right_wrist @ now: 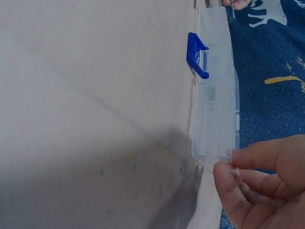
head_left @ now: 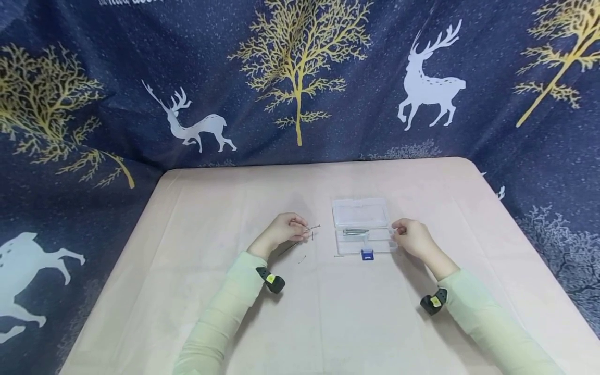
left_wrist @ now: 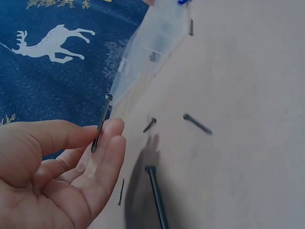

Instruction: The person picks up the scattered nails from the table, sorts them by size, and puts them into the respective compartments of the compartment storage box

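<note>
My left hand pinches a thin dark nail between thumb and fingertips, just left of a clear plastic box. The left wrist view shows this nail held upright in the left hand, above several loose nails lying on the cloth. The box is open, has a blue latch at its near edge and holds a few nails. My right hand holds the box's right near corner. In the right wrist view, the right hand pinches the corner of the box, near its latch.
A pale pink cloth covers the table, whose edges run left, right and back. A dark blue curtain with deer and gold trees hangs behind and around it. More nails lie near my left wrist.
</note>
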